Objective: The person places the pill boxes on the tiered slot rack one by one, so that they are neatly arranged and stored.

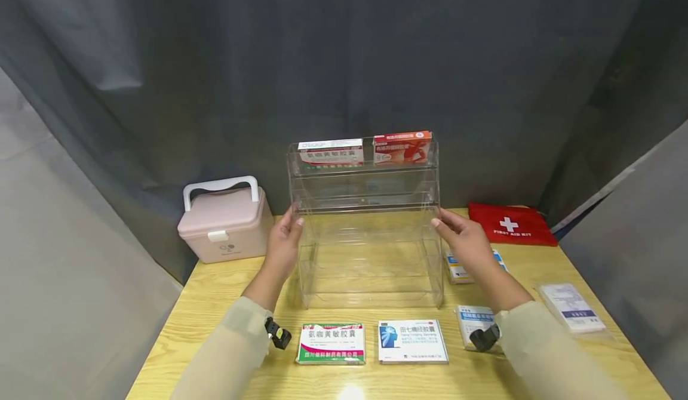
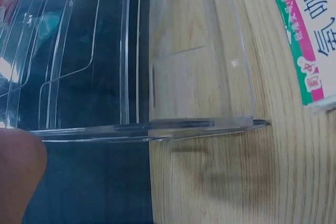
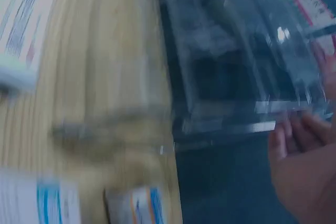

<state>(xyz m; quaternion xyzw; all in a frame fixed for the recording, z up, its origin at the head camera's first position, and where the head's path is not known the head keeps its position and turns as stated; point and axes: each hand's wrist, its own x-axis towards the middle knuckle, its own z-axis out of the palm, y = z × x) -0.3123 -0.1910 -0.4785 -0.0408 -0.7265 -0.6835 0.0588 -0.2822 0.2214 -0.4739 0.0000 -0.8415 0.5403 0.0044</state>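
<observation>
A clear plastic tiered display rack point(image 1: 371, 268) stands upright in the middle of the wooden table. My left hand point(image 1: 283, 239) holds its left side edge, thumb toward the front. The opposite edge is held by my right hand point(image 1: 464, 239), with the thumb in front and fingers at the side panel. On the top tier sit a white, red and green medicine box point(image 1: 330, 152) at left and a red-orange medicine box point(image 1: 402, 148) at right. The lower tiers hold no boxes. In the left wrist view only part of the left thumb point(image 2: 21, 166) shows by the rack's side.
Before the rack lie a green-and-white medicine box point(image 1: 330, 344) and a white-and-blue one point(image 1: 412, 341). More boxes point(image 1: 473, 322) lie on the right, beside a packet in clear plastic point(image 1: 573, 308). A pink lidded case point(image 1: 226, 224) stands left; a red first aid pouch point(image 1: 510, 225) lies back right.
</observation>
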